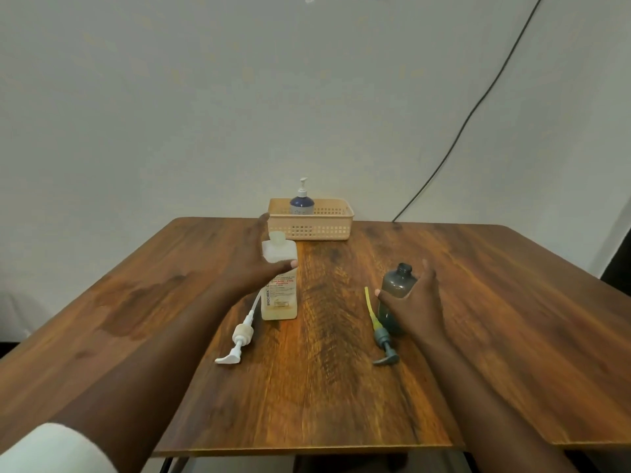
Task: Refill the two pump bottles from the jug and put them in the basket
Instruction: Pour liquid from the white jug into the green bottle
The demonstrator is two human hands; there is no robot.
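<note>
A clear jug (279, 295) with a little yellowish liquid at its bottom stands uncapped mid-table. My left hand (254, 264) wraps its upper part. A dark grey bottle (397, 285) stands open-necked to the right, and my right hand (415, 302) cups it from the near side, thumb on its left. The jug's white pump (239, 339) lies on the table in front of the jug. The grey bottle's pump (382, 339), with a yellow tube, lies left of that bottle. A blue pump bottle (302, 201) stands inside the peach basket (321, 230) at the far edge.
The wooden table (341, 387) reaches from the basket to me, with a seam to a second board at the right. A black cable (478, 104) hangs down the wall at the right. A white sleeve (51, 448) shows at the lower left.
</note>
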